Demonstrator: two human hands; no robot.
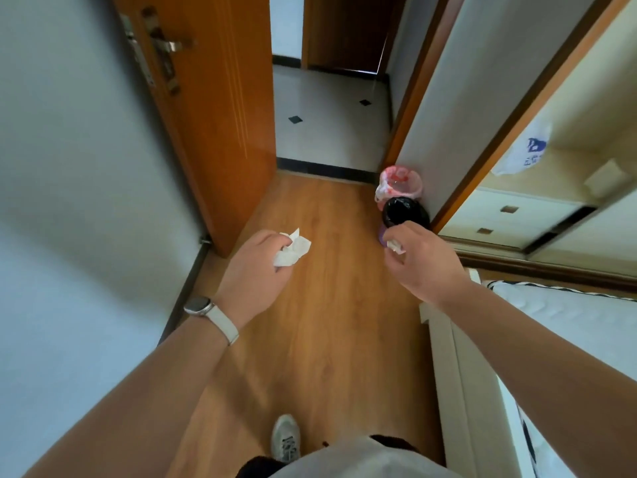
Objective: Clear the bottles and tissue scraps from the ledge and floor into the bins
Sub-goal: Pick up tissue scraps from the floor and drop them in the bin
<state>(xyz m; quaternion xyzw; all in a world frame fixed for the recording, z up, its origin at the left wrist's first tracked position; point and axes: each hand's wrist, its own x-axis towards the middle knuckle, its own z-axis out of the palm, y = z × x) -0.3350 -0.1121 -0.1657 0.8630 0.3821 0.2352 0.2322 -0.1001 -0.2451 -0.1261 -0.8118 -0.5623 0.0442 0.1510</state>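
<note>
My left hand [256, 267] grips a crumpled white tissue [293, 251] above the wooden floor. A smaller white tissue scrap [395, 246] is pinched in my right hand [418, 260], which hovers just in front of the black-lined bin [405, 212]. Behind that bin stands a second bin with a pink and white liner [400, 182], against the wall near the doorway. No bottles are in view.
An open orange wooden door [213, 115] stands at the left, with a tiled hallway [331, 122] beyond. A white bed frame and mattress [482, 357] fill the lower right. A sliding wardrobe [537, 188] is at the right. My shoe [285, 438] is on the wooden floor [327, 322].
</note>
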